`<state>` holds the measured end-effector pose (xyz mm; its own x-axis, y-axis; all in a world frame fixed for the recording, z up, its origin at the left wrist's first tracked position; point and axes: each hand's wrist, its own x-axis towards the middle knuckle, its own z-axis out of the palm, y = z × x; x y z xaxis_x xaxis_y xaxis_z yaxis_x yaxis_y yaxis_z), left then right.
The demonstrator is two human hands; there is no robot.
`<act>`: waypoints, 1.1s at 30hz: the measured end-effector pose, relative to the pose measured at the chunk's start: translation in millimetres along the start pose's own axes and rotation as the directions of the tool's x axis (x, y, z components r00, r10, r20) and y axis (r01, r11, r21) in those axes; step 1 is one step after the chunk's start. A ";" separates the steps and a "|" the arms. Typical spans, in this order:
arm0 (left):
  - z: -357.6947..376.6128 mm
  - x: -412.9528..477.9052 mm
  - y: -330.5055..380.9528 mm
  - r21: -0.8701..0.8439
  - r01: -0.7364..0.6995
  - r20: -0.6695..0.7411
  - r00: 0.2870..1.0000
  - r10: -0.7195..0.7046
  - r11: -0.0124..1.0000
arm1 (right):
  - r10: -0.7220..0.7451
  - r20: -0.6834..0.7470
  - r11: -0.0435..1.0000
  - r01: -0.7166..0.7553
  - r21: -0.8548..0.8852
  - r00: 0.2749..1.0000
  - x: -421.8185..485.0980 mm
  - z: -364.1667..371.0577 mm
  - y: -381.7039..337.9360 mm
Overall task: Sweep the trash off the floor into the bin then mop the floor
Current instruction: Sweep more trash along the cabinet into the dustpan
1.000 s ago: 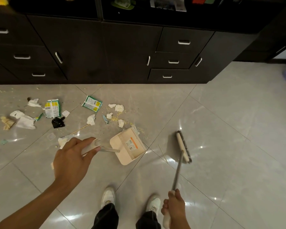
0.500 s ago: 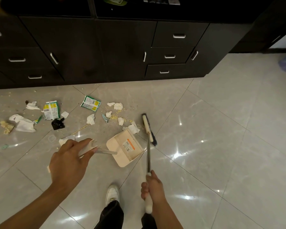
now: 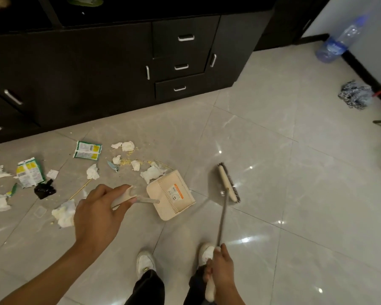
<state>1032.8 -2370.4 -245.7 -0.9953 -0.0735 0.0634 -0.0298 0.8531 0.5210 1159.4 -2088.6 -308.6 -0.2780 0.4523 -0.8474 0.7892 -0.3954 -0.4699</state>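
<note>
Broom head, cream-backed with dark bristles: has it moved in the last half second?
Yes. The broom head has swung rightward, away from the crumpled white tissue at the mouth of the cream plastic dustpan.

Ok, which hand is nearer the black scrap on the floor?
Left. The left hand, gripping the dustpan handle, is just right of the black scrap; the right hand, on the broom, is far right.

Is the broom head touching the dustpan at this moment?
No, the broom head sits to the right of the dustpan, with a strip of bare floor between them.
</note>
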 end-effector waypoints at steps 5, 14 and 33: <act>11.3 3.4 1.3 -0.034 -0.061 0.025 0.998 0.061 0.998 | 0.040 -0.062 0.997 -0.043 -0.058 0.997 14.9 -50.5 22.9; 1.7 -8.2 -21.2 -0.006 -0.023 0.027 0.999 0.023 1.000 | 0.116 0.196 0.993 -0.111 -0.039 0.974 3.1 16.7 28.7; -69.1 -55.0 -96.6 0.083 0.247 -0.096 0.966 -0.239 0.965 | 0.035 0.458 0.954 0.107 -0.281 0.888 -42.7 135.2 -5.9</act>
<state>1096.8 -2484.5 -240.7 -0.9456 -0.3248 0.0181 -0.2827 0.8480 0.4483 1092.6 -2213.7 -303.1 -0.4699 0.0219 -0.8825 0.8768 -0.1037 -0.4695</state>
